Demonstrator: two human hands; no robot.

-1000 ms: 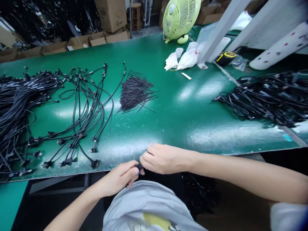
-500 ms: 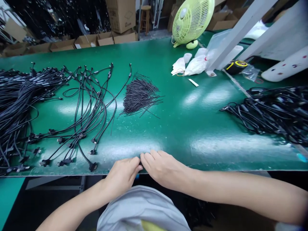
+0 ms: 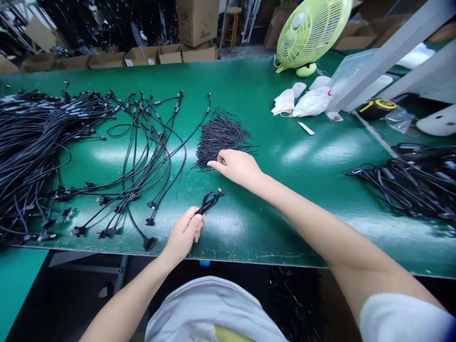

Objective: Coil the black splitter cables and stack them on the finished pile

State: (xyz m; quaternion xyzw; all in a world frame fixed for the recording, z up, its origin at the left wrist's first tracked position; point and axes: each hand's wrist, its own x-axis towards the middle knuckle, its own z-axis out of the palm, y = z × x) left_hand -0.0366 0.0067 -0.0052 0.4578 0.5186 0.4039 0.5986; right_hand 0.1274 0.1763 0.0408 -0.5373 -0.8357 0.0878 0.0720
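A folded black cable [image 3: 209,201] is in my left hand [image 3: 182,236], whose fingers are wrapped round it near the table's front edge. The cable's loops and one metal-tipped plug stick out past the thumb. My right hand [image 3: 240,167] reaches over the near edge of a pile of thin black ties [image 3: 223,135]. Its thumb and fingers are drawn together, and what lies between them, if anything, is too small to make out. Left of the pile lie several loose, unfolded black cables [image 3: 142,156] with plugs at both ends.
A big heap of cables [image 3: 32,128] covers the table's left end, and a bundle of folded cables [image 3: 409,180] lies at right. Behind stand a green fan [image 3: 309,33], white plastic bags [image 3: 311,102], a metal post [image 3: 388,57] and a tape measure [image 3: 375,108].
My hands were together at the table edge and are now apart. The right moved forward to the ties; the left rose slightly, bringing the folded cable into view. The camera view shifted.
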